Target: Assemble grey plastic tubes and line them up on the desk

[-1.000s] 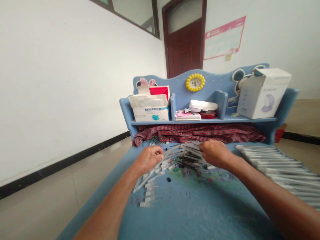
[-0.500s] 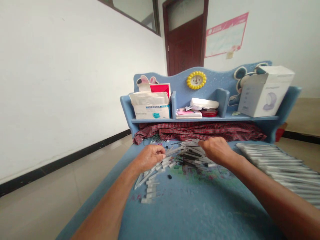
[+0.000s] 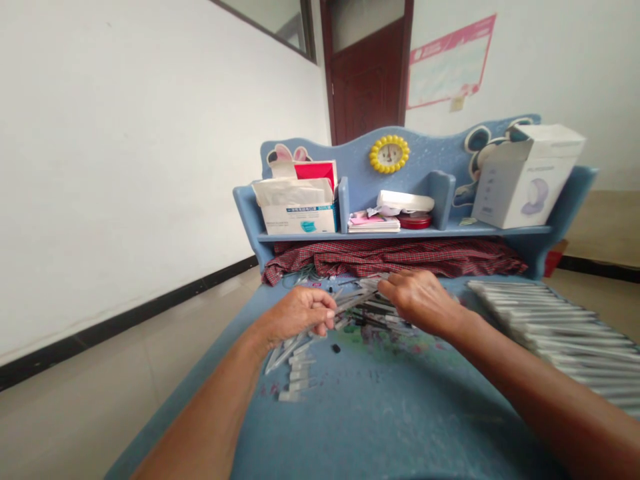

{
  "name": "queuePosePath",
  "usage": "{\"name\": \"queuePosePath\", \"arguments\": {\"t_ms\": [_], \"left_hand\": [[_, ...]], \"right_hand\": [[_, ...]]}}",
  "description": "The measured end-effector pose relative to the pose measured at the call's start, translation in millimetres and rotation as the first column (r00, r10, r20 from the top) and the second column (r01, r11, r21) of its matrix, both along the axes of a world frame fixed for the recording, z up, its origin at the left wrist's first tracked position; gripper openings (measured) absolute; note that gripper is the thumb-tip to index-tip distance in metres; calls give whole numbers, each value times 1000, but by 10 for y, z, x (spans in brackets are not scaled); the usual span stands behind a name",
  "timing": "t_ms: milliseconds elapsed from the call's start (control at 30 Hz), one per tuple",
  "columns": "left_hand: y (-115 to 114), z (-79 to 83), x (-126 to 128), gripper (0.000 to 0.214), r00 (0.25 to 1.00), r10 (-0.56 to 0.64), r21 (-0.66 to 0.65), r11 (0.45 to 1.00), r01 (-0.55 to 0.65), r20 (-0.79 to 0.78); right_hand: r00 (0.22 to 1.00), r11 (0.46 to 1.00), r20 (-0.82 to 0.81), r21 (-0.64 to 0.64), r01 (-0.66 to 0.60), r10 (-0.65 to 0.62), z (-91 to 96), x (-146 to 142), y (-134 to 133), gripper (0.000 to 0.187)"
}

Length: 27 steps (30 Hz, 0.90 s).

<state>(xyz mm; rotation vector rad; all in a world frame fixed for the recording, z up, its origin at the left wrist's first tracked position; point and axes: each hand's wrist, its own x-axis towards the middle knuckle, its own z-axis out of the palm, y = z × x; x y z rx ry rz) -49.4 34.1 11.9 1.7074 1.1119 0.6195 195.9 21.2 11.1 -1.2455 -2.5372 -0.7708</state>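
My left hand (image 3: 299,315) is closed on a bundle of clear pen barrels (image 3: 287,347) that stick out below it toward me. My right hand (image 3: 419,299) rests knuckles up on a loose pile of pen parts (image 3: 367,308) in the middle of the blue desk (image 3: 380,413); its fingers are curled at the pile's left side, near the left hand, and what they pinch is hidden. Several short clear caps (image 3: 297,380) lie in a column below the left hand. A small black piece (image 3: 336,348) lies on the desk between my hands.
Finished pens lie in a long row (image 3: 555,333) along the desk's right side. A red checked cloth (image 3: 400,257) is bunched under the blue shelf (image 3: 400,233), which carries a mask box (image 3: 299,215), papers, a red tin and a white carton (image 3: 523,177). White wall stands left.
My right hand has slid left across the pile toward the left hand. The left hand has stayed closed on its bundle. The camera has tilted slightly.
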Motion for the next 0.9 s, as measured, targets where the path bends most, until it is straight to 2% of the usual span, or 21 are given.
{"name": "queuePosePath", "arguments": {"t_ms": [133, 267, 333, 400, 500, 567, 633, 733, 900], "left_hand": [[-30, -27, 62, 18, 997, -38, -46, 998, 41, 61], [-49, -21, 88, 18, 970, 33, -63, 998, -18, 240], [-55, -1, 93, 17, 929, 73, -63, 997, -53, 362], [-58, 21, 96, 16, 880, 87, -56, 996, -69, 467], [-62, 41, 98, 17, 829, 85, -42, 996, -74, 553], [-66, 44, 101, 17, 815, 79, -37, 997, -71, 573], [-73, 44, 107, 16, 811, 70, -33, 998, -62, 580], [-86, 44, 120, 15, 812, 57, -34, 998, -46, 581], [-90, 42, 127, 16, 828, 54, -50, 998, -31, 558]], "right_hand": [[991, 989, -87, 119, -93, 104, 1, -102, -84, 18], [953, 983, -285, 174, -53, 101, 10, -88, -71, 21], [927, 995, -374, 99, 16, 23, 10, -68, -46, 23], [926, 995, -365, -55, 79, -94, -1, -56, -21, 25], [961, 939, -167, -305, 162, -220, -42, -53, 18, 24], [968, 892, -53, -405, 202, -243, -82, -50, 51, 22], [969, 867, -13, -450, 214, -246, -117, -41, 85, 22], [969, 858, -5, -467, 215, -246, -150, -26, 117, 23], [973, 871, -1, -445, 207, -232, -171, -24, 103, 23]]}}
